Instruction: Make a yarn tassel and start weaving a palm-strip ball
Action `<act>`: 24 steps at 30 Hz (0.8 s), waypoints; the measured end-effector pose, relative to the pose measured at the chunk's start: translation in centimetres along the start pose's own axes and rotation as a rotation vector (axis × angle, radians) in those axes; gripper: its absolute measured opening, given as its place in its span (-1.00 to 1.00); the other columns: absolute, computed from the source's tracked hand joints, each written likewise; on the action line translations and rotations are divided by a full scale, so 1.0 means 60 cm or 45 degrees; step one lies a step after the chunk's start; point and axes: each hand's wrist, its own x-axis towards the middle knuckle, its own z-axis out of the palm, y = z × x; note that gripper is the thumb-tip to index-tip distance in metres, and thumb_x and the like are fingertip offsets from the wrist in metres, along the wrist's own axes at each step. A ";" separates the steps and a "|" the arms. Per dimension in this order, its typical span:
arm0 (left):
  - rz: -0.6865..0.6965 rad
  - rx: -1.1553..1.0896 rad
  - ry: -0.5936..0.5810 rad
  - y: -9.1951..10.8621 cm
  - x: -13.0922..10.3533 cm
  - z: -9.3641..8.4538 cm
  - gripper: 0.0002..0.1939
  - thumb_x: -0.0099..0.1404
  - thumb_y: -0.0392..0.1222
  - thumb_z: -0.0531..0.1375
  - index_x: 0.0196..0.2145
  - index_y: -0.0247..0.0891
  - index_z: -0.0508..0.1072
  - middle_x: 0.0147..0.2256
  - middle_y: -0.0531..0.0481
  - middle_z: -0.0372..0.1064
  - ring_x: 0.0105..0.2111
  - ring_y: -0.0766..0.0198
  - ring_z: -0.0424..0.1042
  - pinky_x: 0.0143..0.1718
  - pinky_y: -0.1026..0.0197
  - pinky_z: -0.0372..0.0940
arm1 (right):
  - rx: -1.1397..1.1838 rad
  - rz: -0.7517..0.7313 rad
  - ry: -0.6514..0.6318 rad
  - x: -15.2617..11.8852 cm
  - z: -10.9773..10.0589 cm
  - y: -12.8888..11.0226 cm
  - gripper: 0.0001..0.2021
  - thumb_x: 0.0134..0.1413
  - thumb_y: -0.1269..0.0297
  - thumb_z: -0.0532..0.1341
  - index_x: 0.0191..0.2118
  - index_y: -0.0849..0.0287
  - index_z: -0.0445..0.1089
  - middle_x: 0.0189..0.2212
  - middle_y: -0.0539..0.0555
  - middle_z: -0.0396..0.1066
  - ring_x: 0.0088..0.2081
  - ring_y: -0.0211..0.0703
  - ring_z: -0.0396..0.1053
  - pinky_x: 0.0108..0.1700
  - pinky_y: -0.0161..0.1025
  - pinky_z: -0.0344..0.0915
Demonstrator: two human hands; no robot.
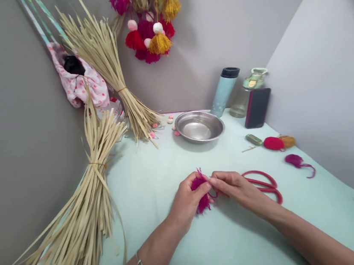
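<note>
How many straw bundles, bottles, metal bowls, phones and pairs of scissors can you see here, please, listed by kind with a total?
Straw bundles: 2
Bottles: 2
Metal bowl: 1
Phone: 1
Scissors: 1
Total: 7

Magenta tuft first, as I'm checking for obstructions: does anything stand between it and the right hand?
Only the left thumb: it lies across the magenta tuft, its tip close to the right hand's fingertips. Nothing else visible is between them; the scissors' handles are off to the right.
</note>
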 end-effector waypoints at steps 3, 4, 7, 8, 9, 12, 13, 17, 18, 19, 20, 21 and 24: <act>0.001 -0.054 0.023 0.002 0.000 0.002 -0.78 0.21 -0.05 0.22 -0.33 -0.23 0.31 -0.46 0.08 0.36 -0.54 0.38 0.39 -0.48 0.34 0.26 | 0.071 -0.003 0.019 0.003 0.001 0.006 -0.62 0.21 0.00 0.12 -0.52 0.15 0.19 -0.58 -0.10 0.09 -0.51 -0.29 0.02 -0.44 -0.28 -0.04; 0.001 -0.068 0.035 0.003 0.000 0.002 -0.79 0.22 -0.06 0.21 -0.33 -0.22 0.29 -0.46 0.08 0.37 -0.53 0.36 0.41 -0.46 0.33 0.28 | 0.085 -0.011 0.043 0.004 0.001 0.008 -0.64 0.21 0.01 0.13 -0.49 0.16 0.24 -0.57 -0.08 0.14 -0.49 -0.28 0.06 -0.42 -0.28 -0.01; -0.018 -0.059 0.065 0.006 0.000 0.003 -0.81 0.24 -0.07 0.17 -0.33 -0.22 0.27 -0.54 0.08 0.37 -0.53 0.32 0.44 -0.44 0.31 0.28 | 0.150 -0.014 0.086 0.005 0.002 0.009 -0.71 0.19 0.04 0.16 -0.40 0.17 0.31 -0.53 -0.05 0.26 -0.45 -0.24 0.18 -0.37 -0.26 0.07; -0.028 -0.052 0.070 0.006 0.000 0.003 -0.82 0.24 -0.08 0.17 -0.34 -0.22 0.27 -0.55 0.08 0.36 -0.54 0.31 0.45 -0.45 0.32 0.28 | 0.174 -0.006 0.099 0.005 0.002 0.009 -0.73 0.17 0.05 0.18 -0.38 0.17 0.32 -0.52 -0.04 0.28 -0.44 -0.23 0.21 -0.35 -0.25 0.09; -0.036 -0.051 0.070 0.006 0.000 0.003 -0.81 0.23 -0.08 0.18 -0.34 -0.23 0.27 -0.56 0.08 0.36 -0.54 0.31 0.45 -0.46 0.32 0.28 | 0.190 0.005 0.113 0.005 0.003 0.009 -0.74 0.16 0.07 0.20 -0.37 0.17 0.32 -0.51 -0.03 0.30 -0.43 -0.22 0.23 -0.35 -0.25 0.11; -0.049 -0.051 0.052 0.004 -0.001 0.002 -0.80 0.20 -0.08 0.20 -0.34 -0.24 0.29 -0.55 0.08 0.36 -0.56 0.32 0.44 -0.48 0.32 0.28 | 0.212 0.034 0.161 0.005 0.004 0.009 -0.78 0.11 0.11 0.24 -0.36 0.17 0.34 -0.51 -0.04 0.33 -0.44 -0.24 0.26 -0.35 -0.26 0.13; -0.049 -0.047 0.044 0.003 0.000 0.002 -0.79 0.19 -0.07 0.21 -0.33 -0.24 0.29 -0.55 0.08 0.36 -0.56 0.32 0.43 -0.48 0.32 0.28 | 0.230 0.039 0.162 0.005 0.005 0.010 -0.79 0.10 0.12 0.25 -0.36 0.17 0.34 -0.51 -0.04 0.34 -0.45 -0.25 0.27 -0.35 -0.27 0.14; -0.059 -0.003 0.023 -0.002 0.001 0.002 -0.78 0.19 -0.07 0.21 -0.32 -0.24 0.31 -0.54 0.08 0.37 -0.56 0.32 0.43 -0.49 0.31 0.29 | 0.347 0.031 0.077 0.007 0.010 0.013 -0.83 0.09 0.19 0.25 -0.36 0.17 0.32 -0.54 -0.05 0.38 -0.49 -0.23 0.34 -0.37 -0.26 0.19; -0.065 0.013 0.021 -0.003 0.001 0.002 -0.79 0.19 -0.07 0.21 -0.32 -0.24 0.31 -0.54 0.08 0.37 -0.56 0.32 0.43 -0.50 0.32 0.28 | 0.354 0.024 0.073 0.007 0.011 0.015 -0.84 0.09 0.20 0.25 -0.37 0.17 0.31 -0.54 -0.05 0.38 -0.50 -0.23 0.35 -0.37 -0.26 0.19; -0.071 0.028 0.024 -0.003 0.001 0.002 -0.80 0.18 -0.08 0.21 -0.33 -0.24 0.31 -0.54 0.08 0.37 -0.57 0.31 0.43 -0.50 0.32 0.28 | 0.351 0.019 0.078 0.007 0.012 0.015 -0.84 0.08 0.21 0.25 -0.37 0.17 0.31 -0.54 -0.05 0.38 -0.50 -0.24 0.34 -0.38 -0.27 0.19; -0.078 0.039 0.028 -0.003 0.001 0.002 -0.82 0.18 -0.10 0.20 -0.34 -0.24 0.31 -0.54 0.08 0.36 -0.57 0.31 0.43 -0.51 0.32 0.27 | 0.346 0.018 0.083 0.008 0.013 0.016 -0.84 0.08 0.21 0.25 -0.38 0.17 0.30 -0.54 -0.05 0.38 -0.50 -0.24 0.34 -0.39 -0.27 0.19; -0.082 0.043 0.033 -0.002 0.001 0.002 -0.83 0.18 -0.11 0.19 -0.35 -0.24 0.31 -0.55 0.08 0.35 -0.57 0.31 0.42 -0.52 0.32 0.25 | 0.345 0.021 0.080 0.008 0.013 0.017 -0.83 0.08 0.20 0.25 -0.39 0.17 0.30 -0.54 -0.05 0.38 -0.50 -0.24 0.34 -0.39 -0.28 0.19; -0.075 -0.021 0.056 0.003 0.001 0.001 -0.87 0.18 -0.14 0.17 -0.38 -0.24 0.31 -0.57 0.11 0.30 -0.58 0.35 0.39 -0.53 0.35 0.20 | 0.330 0.032 0.075 0.008 0.014 0.016 -0.81 0.07 0.18 0.25 -0.39 0.16 0.29 -0.53 -0.04 0.39 -0.49 -0.24 0.32 -0.39 -0.28 0.18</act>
